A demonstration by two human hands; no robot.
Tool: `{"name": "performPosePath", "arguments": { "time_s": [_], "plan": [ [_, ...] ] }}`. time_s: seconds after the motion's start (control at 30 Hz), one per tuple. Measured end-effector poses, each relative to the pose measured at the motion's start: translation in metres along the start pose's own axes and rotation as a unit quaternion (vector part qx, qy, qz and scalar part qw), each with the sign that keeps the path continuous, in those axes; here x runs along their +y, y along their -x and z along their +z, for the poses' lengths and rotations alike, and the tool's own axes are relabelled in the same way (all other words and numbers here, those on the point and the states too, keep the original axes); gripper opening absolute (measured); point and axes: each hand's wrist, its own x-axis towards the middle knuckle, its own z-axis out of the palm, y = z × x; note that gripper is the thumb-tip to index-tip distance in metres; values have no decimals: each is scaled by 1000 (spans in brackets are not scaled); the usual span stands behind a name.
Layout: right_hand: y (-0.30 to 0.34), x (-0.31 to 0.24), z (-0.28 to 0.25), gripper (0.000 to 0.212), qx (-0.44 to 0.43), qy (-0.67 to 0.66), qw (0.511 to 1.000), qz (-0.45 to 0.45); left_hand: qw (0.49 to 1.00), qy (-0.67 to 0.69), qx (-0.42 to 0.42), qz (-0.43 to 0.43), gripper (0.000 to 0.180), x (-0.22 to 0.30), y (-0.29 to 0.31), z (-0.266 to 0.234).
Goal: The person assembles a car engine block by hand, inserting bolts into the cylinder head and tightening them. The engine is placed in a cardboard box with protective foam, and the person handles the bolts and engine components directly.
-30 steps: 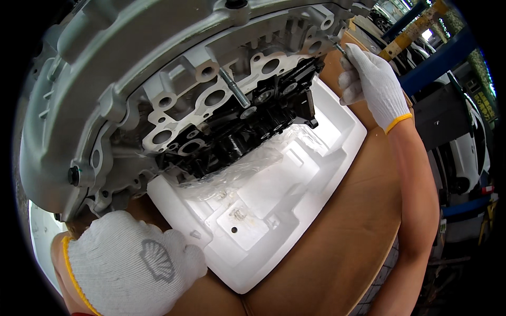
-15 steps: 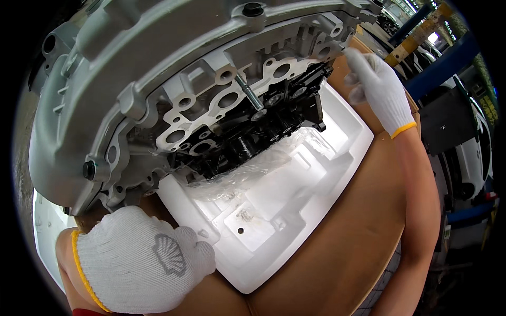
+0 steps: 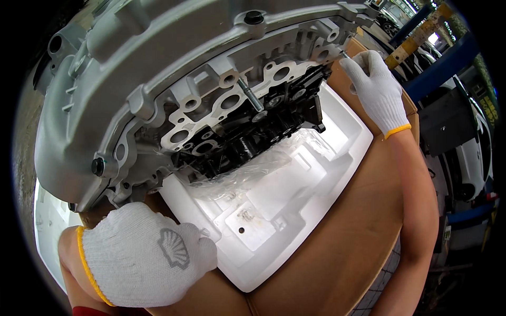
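A grey metal engine (image 3: 174, 63) with a black lower block (image 3: 247, 145) fills the upper left. From its flat port face a threaded stud (image 3: 250, 95) sticks out. At the far right end, my right hand (image 3: 377, 89), in a white knit glove with a yellow cuff, has its thumb and fingers closed at the tip of another stud (image 3: 344, 54), mostly hidden. My left hand (image 3: 150, 255), gloved alike, is closed in a fist at the engine's lower left corner. Its fingertips are turned away, so anything inside is hidden.
White moulded foam (image 3: 316, 210) lies under the engine, with crumpled clear plastic (image 3: 232, 181) on it. A brown cardboard box (image 3: 337, 253) surrounds the foam. At the right are blue and yellow posts (image 3: 443, 68) and a white car (image 3: 472, 163).
My right hand has turned at the wrist, its thumb now coming up beside the stud tip. The engine appears slightly lower and farther right in view. My left hand stays closed.
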Motion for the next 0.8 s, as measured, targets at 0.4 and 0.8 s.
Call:
{"name": "performPosePath", "arguments": {
  "time_s": [0.4, 0.8],
  "plan": [
    [-2, -5, -2, 45, -49, -109, 992, 45, 843, -491, -88, 202, 20, 13, -17, -29],
    [-14, -14, -4, 33, -65, -123, 990, 33, 880, -426, -104, 185, 23, 11, -8, -30]
  ]
}}
